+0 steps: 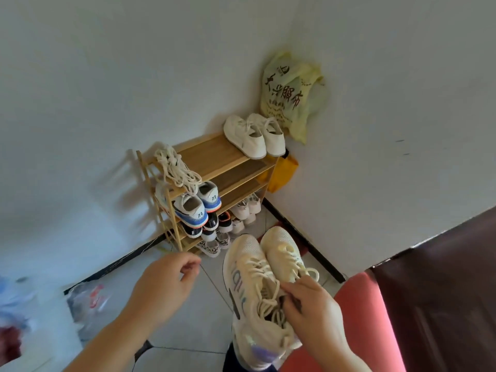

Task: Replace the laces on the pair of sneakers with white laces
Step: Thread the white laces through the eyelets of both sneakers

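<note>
Right hand (308,299) grips both cream sneakers (249,253) by the collars, held up in front of the shoe rack (214,154). Left hand (163,280) is curled, can't tell if it's pinching anything. White laces (174,167) sit bundled on the rack's top shelf. I'd set the pair down, then unpick the old laces (261,268) from the top eyelets.

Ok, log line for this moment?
right hand grips sneakers | sneakers laced | left hand curled, contents unclear | white laces on rack top
</note>
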`<move>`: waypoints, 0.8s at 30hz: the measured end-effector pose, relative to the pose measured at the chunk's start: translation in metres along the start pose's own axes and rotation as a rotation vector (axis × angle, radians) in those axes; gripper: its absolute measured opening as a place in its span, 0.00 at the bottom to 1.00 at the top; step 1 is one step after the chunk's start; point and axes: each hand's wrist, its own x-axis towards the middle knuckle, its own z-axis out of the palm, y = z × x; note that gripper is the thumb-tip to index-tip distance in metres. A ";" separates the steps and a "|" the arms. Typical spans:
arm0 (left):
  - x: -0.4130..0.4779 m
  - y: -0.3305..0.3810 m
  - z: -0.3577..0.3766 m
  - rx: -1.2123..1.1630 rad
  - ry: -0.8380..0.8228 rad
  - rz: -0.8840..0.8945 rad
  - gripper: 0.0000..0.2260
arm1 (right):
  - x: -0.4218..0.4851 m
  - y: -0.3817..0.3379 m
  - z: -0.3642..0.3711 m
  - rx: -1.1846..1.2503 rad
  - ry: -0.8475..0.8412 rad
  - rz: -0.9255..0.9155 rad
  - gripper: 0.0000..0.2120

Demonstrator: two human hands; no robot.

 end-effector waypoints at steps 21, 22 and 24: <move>0.209 0.023 -0.009 -0.041 0.141 -0.270 0.08 | 0.295 0.013 -0.014 0.013 -0.116 -0.321 0.11; 0.221 0.019 -0.014 -0.056 0.136 -0.268 0.07 | 0.309 0.007 -0.011 -0.002 -0.129 -0.317 0.11; 0.242 0.012 -0.021 -0.073 0.139 -0.256 0.07 | 0.335 -0.006 -0.006 -0.019 -0.150 -0.328 0.10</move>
